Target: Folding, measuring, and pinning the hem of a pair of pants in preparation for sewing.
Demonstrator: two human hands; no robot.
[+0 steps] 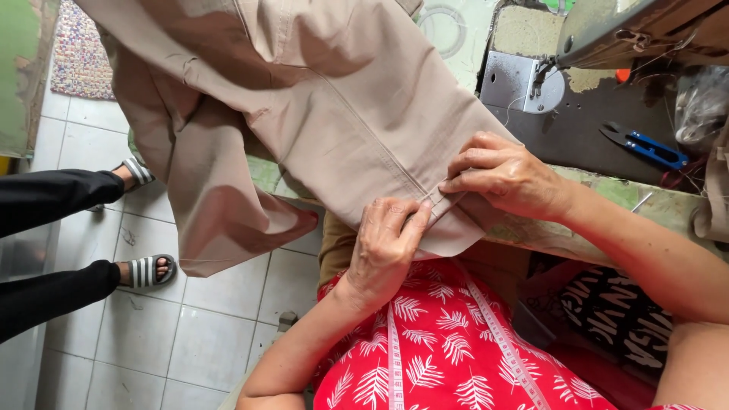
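Observation:
A beige garment (319, 99) hangs over the edge of the sewing table, its hem folded near me. My left hand (387, 243) pinches the folded hem from below, thumb and fingers closed on the cloth. Beside it, my right hand (505, 176) presses and grips the same hem fold against the table edge. A tape measure (395, 364) hangs down over my red leaf-print top.
A sewing machine (630, 30) and its metal plate (520, 82) stand at the back right, with blue thread snips (645, 146) on the dark table. Another person's legs in black trousers and striped sandals (148, 269) rest on the tiled floor at left.

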